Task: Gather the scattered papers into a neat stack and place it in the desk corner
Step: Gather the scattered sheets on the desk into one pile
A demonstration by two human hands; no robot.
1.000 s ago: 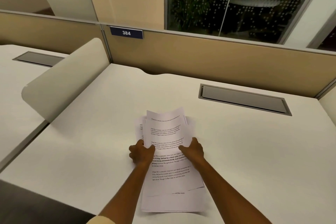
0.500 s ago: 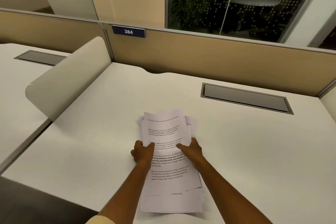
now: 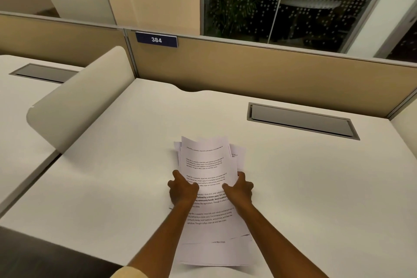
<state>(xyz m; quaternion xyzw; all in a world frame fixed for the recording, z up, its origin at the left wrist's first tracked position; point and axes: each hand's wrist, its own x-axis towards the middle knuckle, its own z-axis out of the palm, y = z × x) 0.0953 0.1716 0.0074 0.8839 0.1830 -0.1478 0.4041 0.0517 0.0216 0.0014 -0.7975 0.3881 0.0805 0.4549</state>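
A loose stack of printed white papers lies on the white desk, near its front middle. The sheets are uneven: corners fan out at the far end and lower sheets stick out toward me. My left hand grips the stack's left edge, thumb on top. My right hand grips the right edge the same way. Both hands hold the sheets about halfway along their length. The far left desk corner lies where the side divider meets the back partition.
A rounded white side divider stands along the desk's left edge. A tan back partition with a blue "384" plate closes the far side. A grey cable hatch is set into the desk at the back right.
The stack has slid slightly away from me between both hands, and the sheets sit a little closer together. My hands keep their grip on the edges.
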